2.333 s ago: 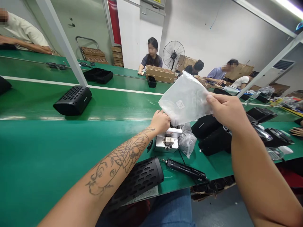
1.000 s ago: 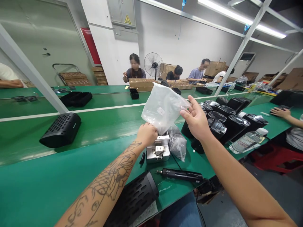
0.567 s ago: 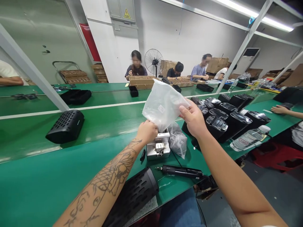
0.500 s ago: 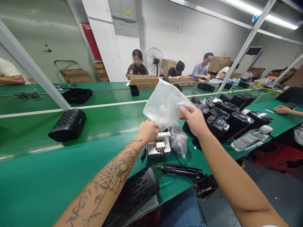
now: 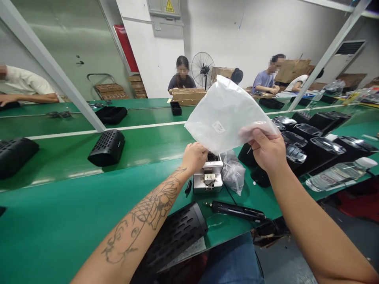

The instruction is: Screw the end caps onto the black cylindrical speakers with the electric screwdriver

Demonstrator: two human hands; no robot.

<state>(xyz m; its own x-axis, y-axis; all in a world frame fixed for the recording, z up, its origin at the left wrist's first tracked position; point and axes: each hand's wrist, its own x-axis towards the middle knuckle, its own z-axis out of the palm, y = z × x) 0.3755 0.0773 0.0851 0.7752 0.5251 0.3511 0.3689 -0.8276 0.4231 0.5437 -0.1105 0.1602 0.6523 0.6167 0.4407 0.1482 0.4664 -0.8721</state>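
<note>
A translucent plastic bag [image 5: 226, 108] with a small white label is held up in front of me. My right hand [image 5: 268, 150] is closed on its right side, thumb in front and fingers showing blurred through the plastic. At the bag's lower left edge, my left hand [image 5: 195, 157] is closed on it, its fingertips partly hidden. Just below stands a small screw feeder [image 5: 208, 181] with a metal front. Beside it lies a crumpled clear bag [image 5: 233, 173] of small parts. An electric screwdriver [image 5: 238, 211] and a black perforated housing [image 5: 180, 232] lie nearer me.
Several black housings with glossy ends [image 5: 314, 150] stand at right, beside a water bottle [image 5: 337, 175]. Another perforated housing [image 5: 108, 148] sits on the green conveyor belt [image 5: 154, 140]. Slanted white posts [image 5: 56, 65] rise from the line. Several co-workers sit across it.
The view has swung left, so the scene sits further right. The plastic bag appears spread wider, its label easier to see. Another black housing has come into view at the left edge.
</note>
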